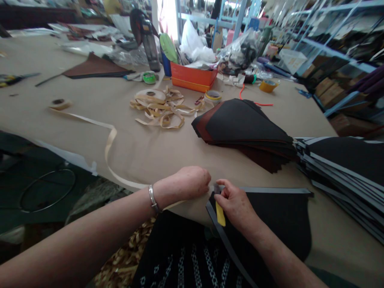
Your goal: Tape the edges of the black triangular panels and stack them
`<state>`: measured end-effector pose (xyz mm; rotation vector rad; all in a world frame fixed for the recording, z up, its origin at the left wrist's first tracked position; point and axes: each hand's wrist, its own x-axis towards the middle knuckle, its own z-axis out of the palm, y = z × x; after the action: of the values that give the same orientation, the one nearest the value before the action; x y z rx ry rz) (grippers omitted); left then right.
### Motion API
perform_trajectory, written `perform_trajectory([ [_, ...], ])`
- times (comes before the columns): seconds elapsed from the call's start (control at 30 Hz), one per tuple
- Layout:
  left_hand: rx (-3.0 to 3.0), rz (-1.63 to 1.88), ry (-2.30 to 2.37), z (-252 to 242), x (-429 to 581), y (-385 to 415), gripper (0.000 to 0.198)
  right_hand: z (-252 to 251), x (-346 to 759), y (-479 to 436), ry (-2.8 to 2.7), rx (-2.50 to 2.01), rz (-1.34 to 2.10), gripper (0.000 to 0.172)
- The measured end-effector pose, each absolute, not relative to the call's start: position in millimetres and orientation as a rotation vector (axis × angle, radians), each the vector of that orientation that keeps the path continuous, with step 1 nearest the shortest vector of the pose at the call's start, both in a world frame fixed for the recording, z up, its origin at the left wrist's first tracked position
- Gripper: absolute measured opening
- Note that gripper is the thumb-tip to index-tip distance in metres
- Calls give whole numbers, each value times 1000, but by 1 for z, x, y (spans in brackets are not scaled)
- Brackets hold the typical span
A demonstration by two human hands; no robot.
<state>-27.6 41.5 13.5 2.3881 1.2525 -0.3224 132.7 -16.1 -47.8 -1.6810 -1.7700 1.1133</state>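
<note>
My left hand (195, 182) is closed above the table edge, a bracelet on its wrist. A narrow cream tape (111, 140) runs from a small roll (61, 104), passes under my left forearm and leads into that hand; its end is hidden by the fingers. In my right hand (235, 204) is a small tool with a flat yellow handle (220, 215), its greyish upper part between thumb and fingers. Below the right hand lies a black panel (279, 216) with grey strips along its top and left edges. The left strip hangs over the table edge toward my lap.
Stacked black and brown panels (243, 122) lie ahead on the right, beside grey-edged black panels (348, 168). Tangled tape (165, 110), an orange box (193, 78) and a yellow tape roll (268, 85) sit farther back. Tape scraps (126, 256) lie below the table.
</note>
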Motion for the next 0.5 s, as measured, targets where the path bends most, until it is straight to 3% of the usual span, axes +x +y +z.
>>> perform_trajectory([
  [0.17, 2320, -130, 1152, 11, -25, 33, 26, -42, 126, -14, -1878, -1691, 1033, 31],
  [0.3, 2297, 37, 1246, 8, -36, 36, 31, -27, 141, -17, -1646, -1602, 1290, 43],
  [0.43, 2250, 281, 1308, -5, -57, 47, 33, -16, 204, -39, -1228, -1472, 1463, 20],
  [0.5, 2154, 443, 1237, -16, -66, 50, 32, -17, 247, -59, -1060, -1498, 1366, 22],
])
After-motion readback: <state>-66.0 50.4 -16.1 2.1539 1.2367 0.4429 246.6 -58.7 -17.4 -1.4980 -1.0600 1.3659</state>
